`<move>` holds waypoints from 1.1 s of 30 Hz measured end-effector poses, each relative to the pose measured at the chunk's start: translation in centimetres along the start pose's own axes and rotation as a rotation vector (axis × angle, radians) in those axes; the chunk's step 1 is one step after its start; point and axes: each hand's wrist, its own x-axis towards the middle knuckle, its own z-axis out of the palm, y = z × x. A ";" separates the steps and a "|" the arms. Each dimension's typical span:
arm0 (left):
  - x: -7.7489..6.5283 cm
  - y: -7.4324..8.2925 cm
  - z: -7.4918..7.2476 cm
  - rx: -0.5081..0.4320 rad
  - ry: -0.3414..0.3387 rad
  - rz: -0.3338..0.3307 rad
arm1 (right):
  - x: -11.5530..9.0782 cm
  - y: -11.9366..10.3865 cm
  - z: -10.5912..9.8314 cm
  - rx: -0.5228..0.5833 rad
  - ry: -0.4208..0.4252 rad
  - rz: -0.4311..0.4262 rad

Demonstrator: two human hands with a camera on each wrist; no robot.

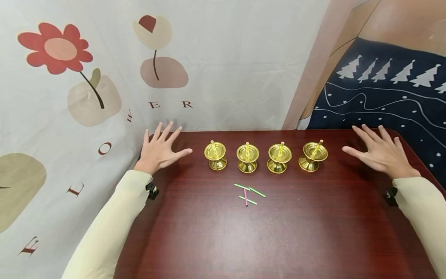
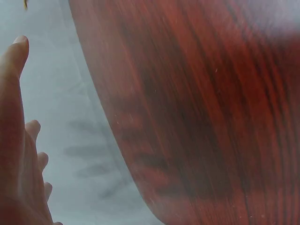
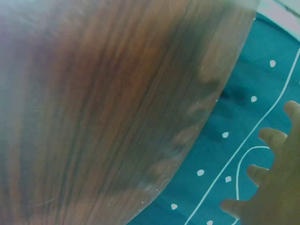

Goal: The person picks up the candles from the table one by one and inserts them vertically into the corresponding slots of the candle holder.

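Note:
In the head view my left hand (image 1: 160, 150) is spread with straight fingers over the table's far left corner, holding nothing. My right hand (image 1: 381, 152) is spread likewise at the far right, also without anything in it. Between them stands a row of several brass candle holders, from the leftmost holder (image 1: 217, 163) to the rightmost holder (image 1: 309, 164). A yellowish stick stands up in each cup, such as the tilted stick (image 1: 317, 147) at the right end. Nearer the person lie a pink candle (image 1: 245, 197) and green candles (image 1: 257, 192), some crossing. Both wrist views show the spread fingers over table edges.
The dark red wooden table (image 1: 278, 240) meets a white curtain (image 1: 226, 69) with flower prints and letters at the back and left. Behind the right side hangs navy cloth (image 1: 379, 97) with white tree prints. Dark wrist cameras, one on the left sleeve (image 1: 151, 191), sit at both cuffs.

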 end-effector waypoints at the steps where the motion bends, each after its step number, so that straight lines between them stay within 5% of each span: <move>1: -0.3 0.1 0.0 -0.001 0.007 0.006 | -0.3 -0.1 0.0 -0.004 0.005 -0.004; 22: -6.5 5.0 0.7 -0.091 0.153 0.092 | -7.5 -6.2 2.1 0.012 0.115 -0.191; 28: -6.6 6.3 1.4 -0.165 0.166 0.082 | -8.6 -9.7 2.9 0.070 0.049 -0.244; 33: -5.9 7.5 2.4 -0.258 0.132 0.052 | -8.5 -13.3 3.9 0.246 -0.023 -0.276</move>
